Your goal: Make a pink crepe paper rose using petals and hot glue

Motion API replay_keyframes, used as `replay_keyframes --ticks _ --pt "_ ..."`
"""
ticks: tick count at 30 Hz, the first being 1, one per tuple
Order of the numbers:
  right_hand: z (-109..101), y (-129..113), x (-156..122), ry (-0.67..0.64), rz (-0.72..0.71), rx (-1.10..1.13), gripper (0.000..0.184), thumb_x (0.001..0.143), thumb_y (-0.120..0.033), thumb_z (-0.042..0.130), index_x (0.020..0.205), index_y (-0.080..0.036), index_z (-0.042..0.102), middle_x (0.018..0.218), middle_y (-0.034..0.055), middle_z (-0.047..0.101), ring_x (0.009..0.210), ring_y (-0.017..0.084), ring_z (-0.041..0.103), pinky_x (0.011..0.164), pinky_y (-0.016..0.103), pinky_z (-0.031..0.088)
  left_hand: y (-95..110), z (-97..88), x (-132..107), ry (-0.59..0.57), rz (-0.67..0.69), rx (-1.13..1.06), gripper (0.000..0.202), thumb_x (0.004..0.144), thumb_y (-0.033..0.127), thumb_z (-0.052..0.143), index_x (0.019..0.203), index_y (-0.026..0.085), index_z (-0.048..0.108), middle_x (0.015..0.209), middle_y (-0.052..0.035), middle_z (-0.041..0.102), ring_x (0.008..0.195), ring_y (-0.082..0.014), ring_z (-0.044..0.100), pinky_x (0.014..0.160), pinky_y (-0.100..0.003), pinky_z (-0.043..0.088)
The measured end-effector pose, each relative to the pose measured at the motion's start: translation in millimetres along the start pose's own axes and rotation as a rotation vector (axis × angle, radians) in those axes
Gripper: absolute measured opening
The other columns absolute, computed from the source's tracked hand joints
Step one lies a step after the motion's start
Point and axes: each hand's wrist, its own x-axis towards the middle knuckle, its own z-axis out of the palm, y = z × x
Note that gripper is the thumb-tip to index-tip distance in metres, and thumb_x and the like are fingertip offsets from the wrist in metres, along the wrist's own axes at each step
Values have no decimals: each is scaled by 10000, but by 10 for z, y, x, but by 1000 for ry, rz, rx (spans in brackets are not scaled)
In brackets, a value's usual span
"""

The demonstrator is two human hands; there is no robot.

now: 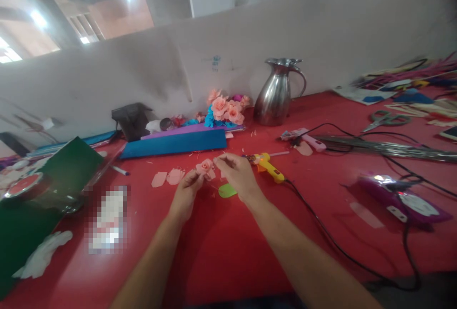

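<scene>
A small pink paper rose (205,166) is pinched between the thumb and fingers of my left hand (185,194). My right hand (237,175) is closed, its thumb and fingertips at the rose's right edge. Loose pink paper petals (174,176) lie just left of the rose. A green oval piece (227,191) lies under my right wrist. Right of that hand, a yellow glue gun (272,170) rests on its side with a glue stick in its back and a black cable running off.
On the red table (221,252) stand a steel jug (274,94) and finished pink paper flowers (228,109) behind a blue sheet (174,146). Rightward lie a pink glue gun (309,140), scissors (385,119), wires (389,148) and a purple power strip (407,202). A tape roll (24,186) sits left.
</scene>
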Motion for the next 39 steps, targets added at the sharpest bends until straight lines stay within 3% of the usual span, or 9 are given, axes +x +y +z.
replay_keyframes --ticks 8,15,24,30,39 --pt "35 -17 -45 -28 -68 -39 168 749 -332 572 669 -190 614 641 -1 611 612 133 533 572 246 389 6 -6 12 27 -14 -13 159 752 331 669 807 181 675 818 -24 655 824 -149 576 793 -261 424" --pt "50 -71 -84 -51 -98 -136 157 758 -287 566 632 -203 608 597 -9 630 570 128 543 570 251 391 -6 -12 15 3 24 10 166 775 333 643 849 189 682 843 -34 657 831 -161 582 818 -296 424" --pt "62 -46 -84 -86 -94 -37 103 755 -264 562 732 -201 640 699 8 664 629 137 574 595 258 422 2 -9 11 -38 19 9 179 778 320 640 901 199 689 874 -33 665 853 -165 581 814 -291 422" --pt "47 -40 -53 -143 2 117 111 733 -278 588 670 -199 632 619 -9 622 615 131 561 610 261 429 6 -9 -2 -86 8 37 210 774 335 640 920 196 697 886 -34 670 820 -160 578 808 -292 425" --pt "16 -87 -39 -124 119 178 142 698 -301 627 608 -191 622 581 -24 590 580 118 522 592 256 411 -11 -33 -1 -103 -18 62 195 768 331 642 896 196 701 873 -35 677 811 -162 585 785 -286 437"
